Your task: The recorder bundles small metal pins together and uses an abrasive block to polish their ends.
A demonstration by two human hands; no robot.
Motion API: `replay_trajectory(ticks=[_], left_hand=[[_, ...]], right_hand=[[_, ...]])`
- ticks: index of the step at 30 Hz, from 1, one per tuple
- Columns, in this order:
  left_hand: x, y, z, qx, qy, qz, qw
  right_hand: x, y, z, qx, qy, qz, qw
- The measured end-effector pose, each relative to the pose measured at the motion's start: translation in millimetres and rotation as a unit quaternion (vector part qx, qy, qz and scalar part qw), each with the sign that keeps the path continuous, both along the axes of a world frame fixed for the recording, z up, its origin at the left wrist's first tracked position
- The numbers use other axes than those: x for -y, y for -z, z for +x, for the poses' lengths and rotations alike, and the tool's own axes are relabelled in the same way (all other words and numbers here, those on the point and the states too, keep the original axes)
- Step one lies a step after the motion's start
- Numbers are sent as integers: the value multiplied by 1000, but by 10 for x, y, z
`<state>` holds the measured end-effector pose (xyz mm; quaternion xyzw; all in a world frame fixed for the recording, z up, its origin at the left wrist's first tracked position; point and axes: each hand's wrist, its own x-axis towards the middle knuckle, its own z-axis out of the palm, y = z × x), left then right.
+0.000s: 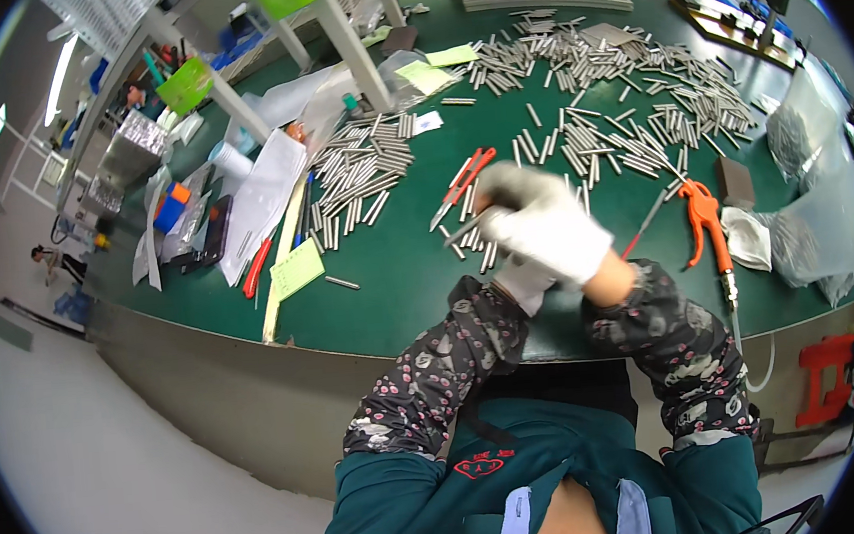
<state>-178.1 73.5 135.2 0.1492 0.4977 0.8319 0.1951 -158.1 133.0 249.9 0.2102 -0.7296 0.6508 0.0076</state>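
Both my hands wear white gloves and meet above the near middle of the green table. My right hand (549,227) is blurred, its fingers curled together. At its fingertips a short grey metal rod (462,231) points left. Beneath and partly behind it is my left hand (525,281); its fingers are hidden. Just beyond the hands lie red-handled snips (465,186) and some loose metal rods (489,255). A thin tool with a red handle (633,245) rests to the right of my right hand.
Metal rods lie in a large spread (622,71) at the back right and a pile (364,162) at the left. An orange air gun (706,220) with a hose, a dark block (734,184) and plastic bags (819,216) are on the right. Papers (266,199) and a shelf leg (358,57) stand left.
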Motion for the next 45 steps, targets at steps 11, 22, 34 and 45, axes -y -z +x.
replay_trajectory(ticks=[11, 22, 34, 45], left_hand=[[-190, 298, -137, 37, -22, 115, 992], [-25, -134, 23, -120, -41, -64, 990], [-43, -157, 97, -240, -34, -163, 956], [-48, -173, 91, -128, 21, -118, 985]], right_hand=[[740, 394, -467, 98, 24, 143, 985], [-776, 276, 48, 137, 208, -70, 966], [-926, 640, 195, 185, 121, -116, 968], [-919, 742, 164, 194, 107, -143, 965]])
